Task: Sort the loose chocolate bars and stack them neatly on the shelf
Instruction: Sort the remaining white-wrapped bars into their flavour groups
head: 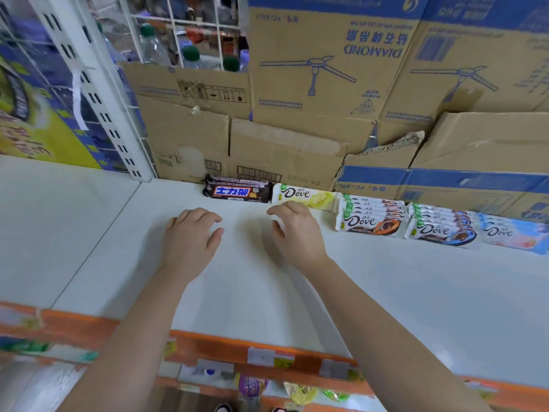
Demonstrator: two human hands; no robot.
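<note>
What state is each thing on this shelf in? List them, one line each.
left hand: open, empty, over the shelf
right hand: open, empty, beside the yellow Dove bar
Snickers stack: stacked, against the cardboard
yellow Dove bar: lying flat
orange Dove stack: stacked, fanned forward
blue Dove stack: stacked, fanned forward
pink Dove bar: lying flat, partly cut off by the frame
shelf: front area bare

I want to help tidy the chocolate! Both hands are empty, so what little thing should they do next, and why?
Probably reach the right hand forward to the yellow Dove bar and square it up. It lies single beside the dark Snickers stack, just past the fingertips, while the other Dove stacks already sit in neat rows. The left hand rests on bare shelf.
</note>
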